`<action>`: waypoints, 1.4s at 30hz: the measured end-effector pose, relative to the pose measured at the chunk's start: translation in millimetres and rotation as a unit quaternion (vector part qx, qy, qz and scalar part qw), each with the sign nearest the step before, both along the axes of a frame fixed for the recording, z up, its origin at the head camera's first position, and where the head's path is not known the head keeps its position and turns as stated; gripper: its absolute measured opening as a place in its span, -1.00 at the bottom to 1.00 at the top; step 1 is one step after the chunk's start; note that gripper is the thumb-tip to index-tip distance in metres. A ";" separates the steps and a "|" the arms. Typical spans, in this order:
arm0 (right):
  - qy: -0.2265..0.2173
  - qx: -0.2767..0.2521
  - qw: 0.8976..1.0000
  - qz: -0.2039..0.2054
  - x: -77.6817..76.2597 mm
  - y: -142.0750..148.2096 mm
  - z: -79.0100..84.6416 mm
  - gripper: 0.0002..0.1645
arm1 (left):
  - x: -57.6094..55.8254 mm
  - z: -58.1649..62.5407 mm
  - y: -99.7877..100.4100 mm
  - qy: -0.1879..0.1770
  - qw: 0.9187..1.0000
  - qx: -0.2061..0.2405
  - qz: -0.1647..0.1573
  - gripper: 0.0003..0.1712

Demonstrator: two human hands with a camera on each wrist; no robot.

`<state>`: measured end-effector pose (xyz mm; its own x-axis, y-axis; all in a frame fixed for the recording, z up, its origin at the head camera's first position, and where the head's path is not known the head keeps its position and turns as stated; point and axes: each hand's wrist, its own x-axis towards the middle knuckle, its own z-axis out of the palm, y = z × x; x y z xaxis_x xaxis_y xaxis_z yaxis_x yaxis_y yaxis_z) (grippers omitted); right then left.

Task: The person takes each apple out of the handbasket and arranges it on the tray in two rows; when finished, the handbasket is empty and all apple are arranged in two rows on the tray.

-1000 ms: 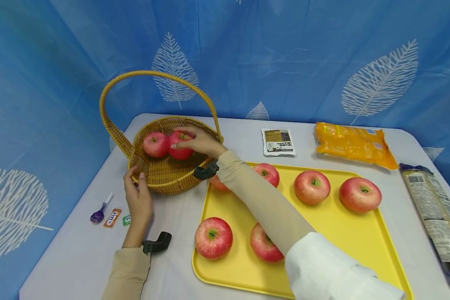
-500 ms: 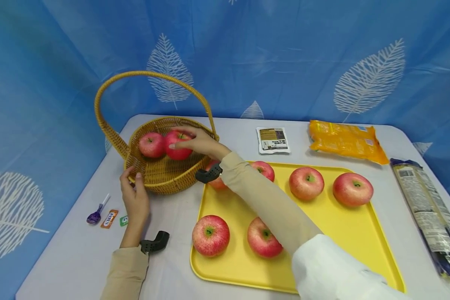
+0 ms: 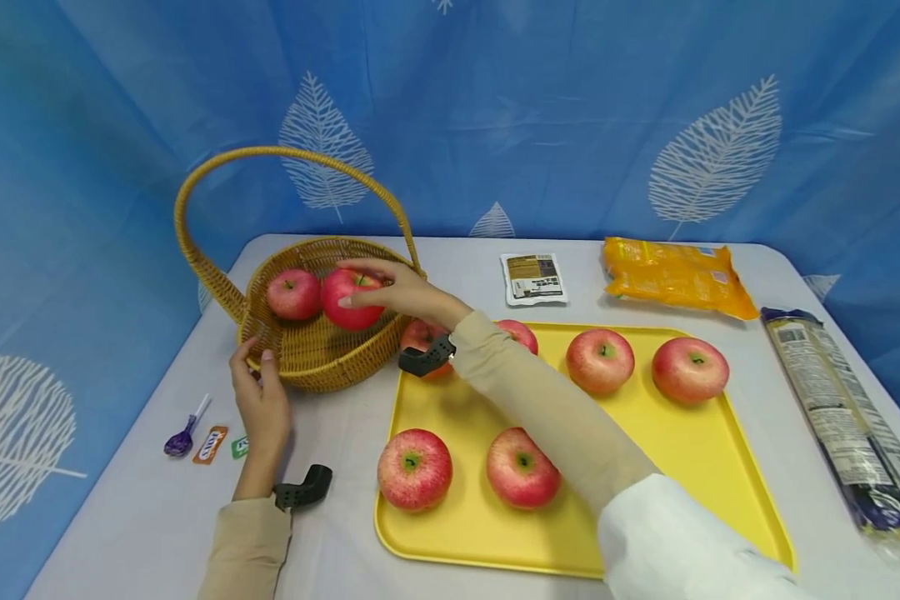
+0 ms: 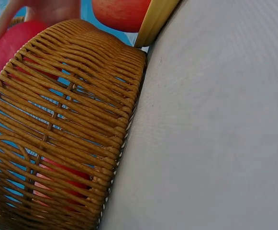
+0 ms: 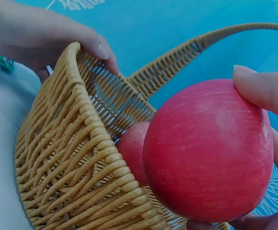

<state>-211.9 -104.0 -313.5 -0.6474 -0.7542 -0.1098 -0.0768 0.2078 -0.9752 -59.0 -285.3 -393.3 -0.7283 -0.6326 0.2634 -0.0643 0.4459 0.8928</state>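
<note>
In the head view, my right hand grips a red apple over the wicker basket, thumb on one side and fingers on the other. Seen from the right wrist, that apple shows above the basket's rim. A second apple lies inside the basket, to the left of the held one. My left hand holds the basket's near left rim, and in the right wrist view its fingers reach over the edge. From the left wrist, the basket's woven side fills much of the picture.
A yellow tray with several apples stands right of the basket. Behind it lie a small white packet and an orange bag; a long package lies far right. A lollipop and wrapped sweets lie left.
The right hand has raised its apple slightly, and the gap to the other apple has grown a little. The left hand keeps its hold on the rim. The head view has shifted slightly.
</note>
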 end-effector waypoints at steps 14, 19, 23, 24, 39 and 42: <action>-0.015 -0.044 0.998 0.047 14.5 28.7 21.3 -0.31 | -1.4 -1.9 -0.5 0.009 1.000 -0.005 0.007 -0.51; 0.023 -0.032 0.997 0.073 7.2 38.1 12.3 -0.32 | -1.9 -0.8 -0.2 0.010 1.000 -0.004 0.005 -0.51; 0.061 0.006 0.994 0.088 8.2 51.2 15.0 -0.32 | -1.8 -0.2 0.4 0.011 1.000 -0.004 0.007 -0.52; 0.073 0.015 0.993 0.093 8.8 54.8 16.3 -0.32 | -1.7 -0.2 0.6 0.012 1.000 -0.004 0.007 -0.52; 0.150 0.068 0.980 0.109 28.6 139.4 23.0 -0.31 | -2.4 -1.8 0.9 0.005 1.000 0.000 0.006 -0.51; 0.149 0.083 0.981 0.097 33.0 159.8 18.9 -0.32 | -2.5 -2.0 0.6 0.003 1.000 0.000 0.008 -0.51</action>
<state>-178.9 55.8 -294.5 -0.5152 -0.8544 -0.0682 -0.4078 0.3143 -0.8572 -61.4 -284.6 -395.3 -0.7171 -0.6435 0.2678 -0.0663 0.4454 0.8929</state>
